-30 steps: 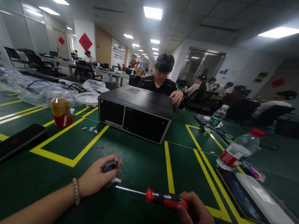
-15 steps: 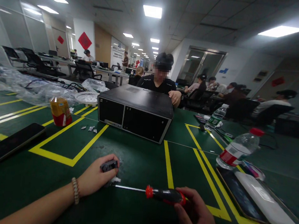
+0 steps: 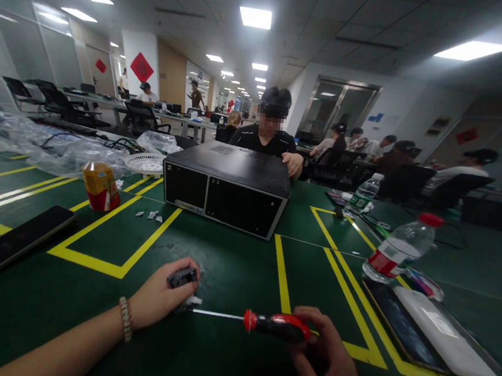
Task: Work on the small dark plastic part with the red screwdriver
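My left hand (image 3: 159,295) is closed around a small dark grey part (image 3: 182,276) and presses it against the green table mat (image 3: 224,269). My right hand (image 3: 326,363) grips the red and black handle of a screwdriver (image 3: 264,323). The thin metal shaft lies nearly level and points left, with its tip at the small part under my left fingers, beside a white scrap. A beaded bracelet sits on my left wrist.
A black computer case (image 3: 228,187) lies across the table with a person seated behind it, a hand on its top. A phone (image 3: 12,242) and a red-yellow drink carton (image 3: 101,186) lie left; a water bottle (image 3: 399,247) and a flat device (image 3: 437,336) lie right. Other people sit at desks beyond.
My right hand has shifted slightly along the screwdriver handle and the view has dipped a little. My left hand stays on the small part.
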